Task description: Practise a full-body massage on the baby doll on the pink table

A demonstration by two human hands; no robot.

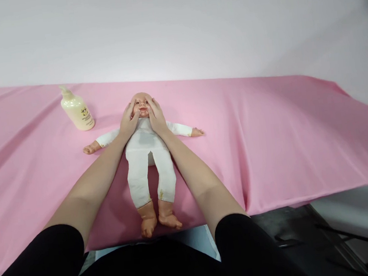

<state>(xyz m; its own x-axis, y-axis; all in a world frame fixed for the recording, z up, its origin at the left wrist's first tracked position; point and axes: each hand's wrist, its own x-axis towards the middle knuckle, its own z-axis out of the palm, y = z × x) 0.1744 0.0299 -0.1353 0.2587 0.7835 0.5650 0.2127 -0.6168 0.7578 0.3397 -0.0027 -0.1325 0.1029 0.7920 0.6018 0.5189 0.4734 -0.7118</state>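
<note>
A baby doll (146, 135) with a soft white cloth body and hard plastic head, hands and feet lies on its back, feet toward me. My left hand (129, 120) rests along the doll's cheek on the left, fingers stretched up toward its eye. On the opposite cheek lies my right hand (156, 115), its fingers also extended flat. Both thumbs point inward near the doll's mouth. Its face shows between my hands, while the sides of the head are covered. The doll's arms spread out to either side.
A pale yellow pump bottle (78, 111) stands at the back left, beyond the doll's outstretched arm. Pink cloth (277, 140) covers the table and hangs in folds at the right. Behind it rises a white wall (171, 28). Dark metal legs show below the table's front edge.
</note>
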